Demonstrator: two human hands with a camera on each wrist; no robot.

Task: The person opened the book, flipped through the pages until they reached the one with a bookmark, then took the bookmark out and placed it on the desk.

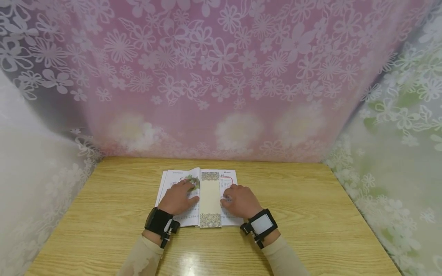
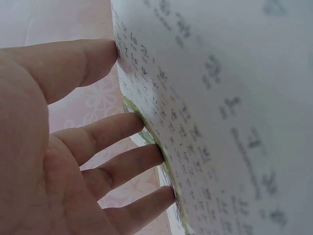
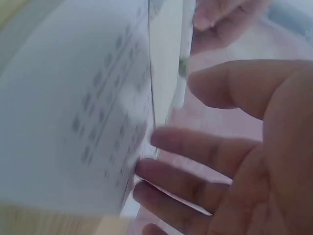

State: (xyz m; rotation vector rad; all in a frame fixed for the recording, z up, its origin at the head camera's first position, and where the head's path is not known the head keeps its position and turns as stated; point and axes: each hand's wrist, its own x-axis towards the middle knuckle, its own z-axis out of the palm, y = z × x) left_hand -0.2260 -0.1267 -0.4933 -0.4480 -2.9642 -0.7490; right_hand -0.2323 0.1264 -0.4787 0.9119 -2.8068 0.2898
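An open book (image 1: pixel 176 176) with printed pages lies on the table. Along its middle, over the inner edge of the right page, lies a long cream bookmark (image 1: pixel 210 197) with patterned bands at both ends. The left hand (image 1: pixel 177 197) rests on the left page, its spread fingertips touching the paper (image 2: pixel 234 98) in the left wrist view. On the right page (image 3: pixel 58 112), the right hand (image 1: pixel 243 200) rests with fingers slightly bent. Its thumb and forefinger are close beside the bookmark's right edge; whether they touch it I cannot tell. Neither hand grips anything.
The wooden table (image 1: pixel 297 214) extends around the book on all sides. Behind it hangs a pink flowered curtain (image 1: pixel 221 76), with pale flowered curtains at left and right. Both wrists wear black straps with small devices (image 1: pixel 262 224).
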